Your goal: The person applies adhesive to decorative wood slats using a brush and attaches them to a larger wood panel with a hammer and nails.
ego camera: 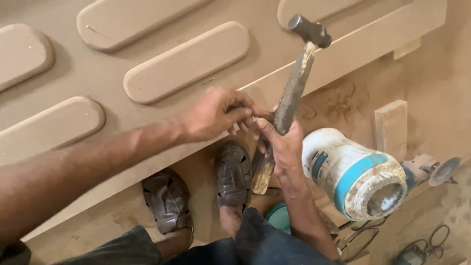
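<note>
The hammer (289,93) was held in the right hand (284,147), the fingers closed round the middle of its worn wooden handle, the dark metal head raised above the work and the handle's lower end hanging down past the wrist. The left hand (216,114) was pinched shut at the edge of the board (147,122), fingertips pressed together as if on a small nail; the nail itself was too small to be made out. The two hands were touching, the left fingertips lying just beside the right thumb.

A blow brought down from that grip could be judged risky: with the handle gripped mid-length, the head would be less well steered, and the pinching fingers lay directly under its path. A glancing strike could also bend whatever was held or bruise the board's thin edge, close to the raised oval panel (186,61).

The sandalled feet (234,172) were set right below the edge, where a dropped hammer would land. A plastic tub (353,172) lay on its side just beside the right forearm and could be knocked by the elbow.
</note>
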